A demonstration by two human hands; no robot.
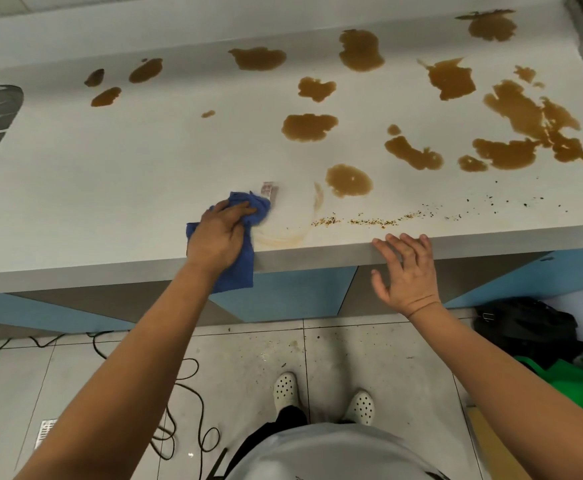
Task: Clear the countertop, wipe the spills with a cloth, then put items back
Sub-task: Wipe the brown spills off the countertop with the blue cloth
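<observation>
Under the left hand: crumpled blue cloth (245, 216), bunched on the white countertop (110, 174) right at its front edge, one corner hanging down over the edge.
Left hand (219, 233): fingers curled round the cloth, gripping it and bearing down on the surface, arm reaching in from below.
Cloth tag: a small pale label (268, 190) pokes out at the far side of the bundle, just beyond the fingertips.
Right of the left hand: faint brown smear arcs (297, 233) curve across the top, touching the cloth's edge.
Right hand (406, 268): fingers spread and straight, holding nothing, fingertips (399, 239) at the counter's front lip, palm hanging in front of the edge.
Between the hands: bare front edge with the smear; the two hands are well apart.
Just beyond the right hand: a thin line of brown crumbs (373, 221) running along near the edge.
Further out: many brown liquid puddles (309, 127) scattered over the far half of the counter, the nearest one (349, 180) just past the smear.
Below the hands: light blue cabinet front (283, 296), grey floor tiles (248, 358), a black cable (186, 386) looping on the left.
Feet: white perforated clogs (286, 389) on the tiles.
Low right of the right arm: a black bag (525, 327) beside something bright green (567, 382).
</observation>
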